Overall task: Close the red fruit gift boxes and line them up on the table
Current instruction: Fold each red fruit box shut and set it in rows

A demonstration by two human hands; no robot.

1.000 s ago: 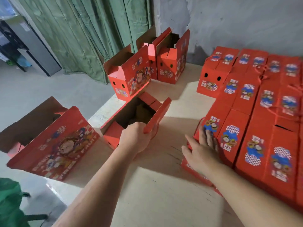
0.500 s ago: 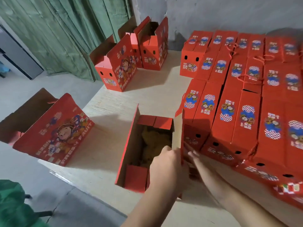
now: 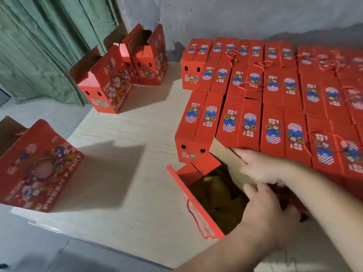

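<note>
Open box (image 3: pixel 198 201), table (image 3: pixel 125 173) at 5 o'clock: lid flaps up, yellowish contents inside, indistinct. Right hand (image 3: pixel 265 167) grasps its cardboard flap (image 3: pixel 225 156); left hand (image 3: pixel 271 213) curls over the near rim. Closed boxes (image 3: pixel 275 99), in rows, 2 o'clock. Three open boxes (image 3: pixel 110 83) at 11 o'clock, another (image 3: pixel 37 165) at 9, contents unseen.

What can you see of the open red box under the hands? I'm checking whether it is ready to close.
The open red cardboard gift box stands upright at the near table edge, against the closed rows. Its top flaps are up: the brown-lined right flap is held by the right hand, and the left hand curls over the near end. Yellowish filling shows inside. A red cord handle hangs on its left side.
</note>
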